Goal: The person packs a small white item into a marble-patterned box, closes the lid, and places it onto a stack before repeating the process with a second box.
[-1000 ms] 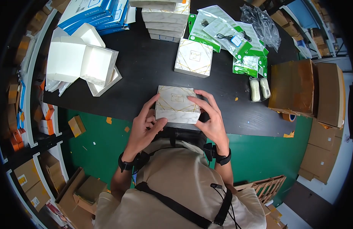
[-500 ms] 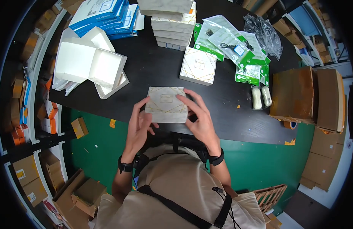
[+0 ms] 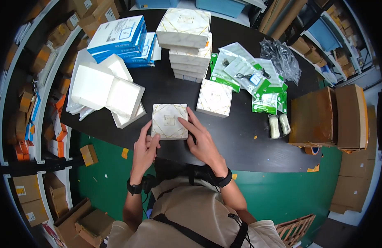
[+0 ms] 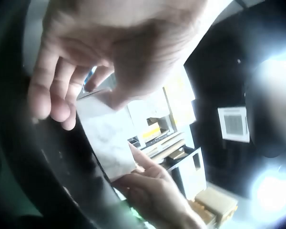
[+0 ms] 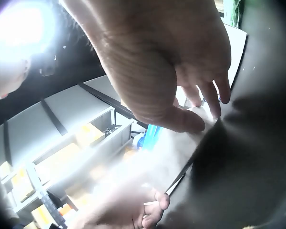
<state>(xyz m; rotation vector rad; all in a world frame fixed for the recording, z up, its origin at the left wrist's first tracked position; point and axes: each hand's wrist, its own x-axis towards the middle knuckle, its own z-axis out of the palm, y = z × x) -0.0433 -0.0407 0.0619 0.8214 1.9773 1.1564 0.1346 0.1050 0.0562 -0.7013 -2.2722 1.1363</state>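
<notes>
A white marble-patterned box with gold lines lies flat at the table's near side, lid upward, between both hands. The left hand holds its left side, thumb at the near left corner; in the left wrist view the thumb touches the box and the other fingers extend past it. The right hand grips the right side with one fingertip on the lid. Blur and glare hide part of the box in the right wrist view. A similar box sits to its upper right.
Stacked marble boxes stand at the back, beside blue-and-white boxes. Open white boxes lie left. Green-and-clear packets, a plastic bag, two pale wrapped items and a cardboard box are right.
Both hands have shifted left with the box, whose near side shows less and lid more. The head view has tilted upward, showing more of the table's back.
</notes>
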